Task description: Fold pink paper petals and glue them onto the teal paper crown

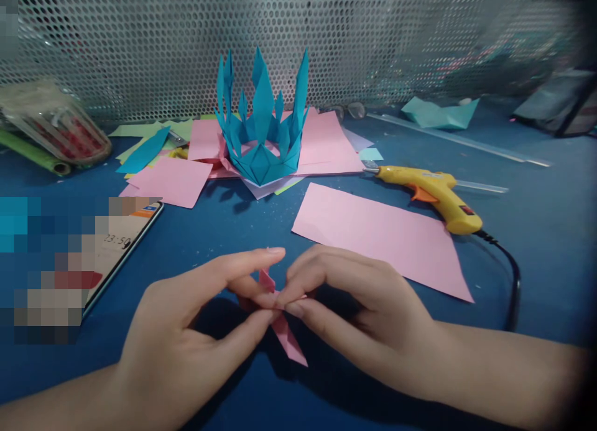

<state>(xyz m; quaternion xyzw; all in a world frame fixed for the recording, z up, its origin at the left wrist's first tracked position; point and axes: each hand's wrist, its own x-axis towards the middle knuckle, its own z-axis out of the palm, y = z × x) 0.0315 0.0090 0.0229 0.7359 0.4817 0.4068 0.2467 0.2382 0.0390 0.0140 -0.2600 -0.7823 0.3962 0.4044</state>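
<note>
Between my hands is a small folded piece of pink paper (290,342), its pointed strip angled down to the right and a short darker pink tip showing above. My left hand (186,319) pinches it between thumb and fingers, with the index finger stretched out over it. From the other side my right hand (349,306) pinches the same piece with thumb and index finger close to the left fingertips. Part of the fold is hidden by the fingers. Just beyond my right hand lies a flat pink sheet (368,229).
A blue folded-paper crown (263,163) stands at the back on pink sheets (326,145). A yellow glue gun (420,182) with a black cord lies to the right, near clear glue sticks (466,142). On the left are a phone (124,257) and a jar (60,126).
</note>
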